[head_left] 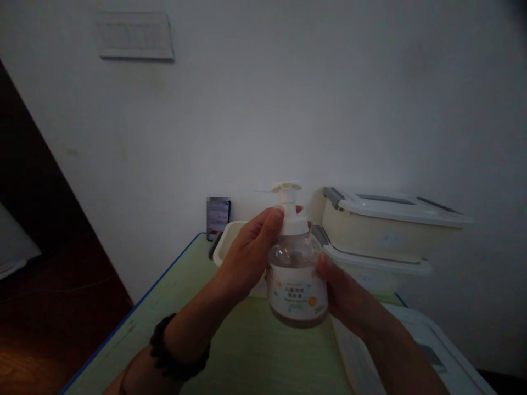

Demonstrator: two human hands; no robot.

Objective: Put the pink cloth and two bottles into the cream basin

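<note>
Head view: your left hand [250,252] angles up from the lower left, grasping the white pump [290,211] of the bottle [297,282], thumb against its collar. Your right hand [348,293] comes from the lower right and holds the bottle's side, thumb forward, its fingers mostly hidden. The bottle is nearly upright, just below and right of the frame's center, over the green table [284,356].
</note>
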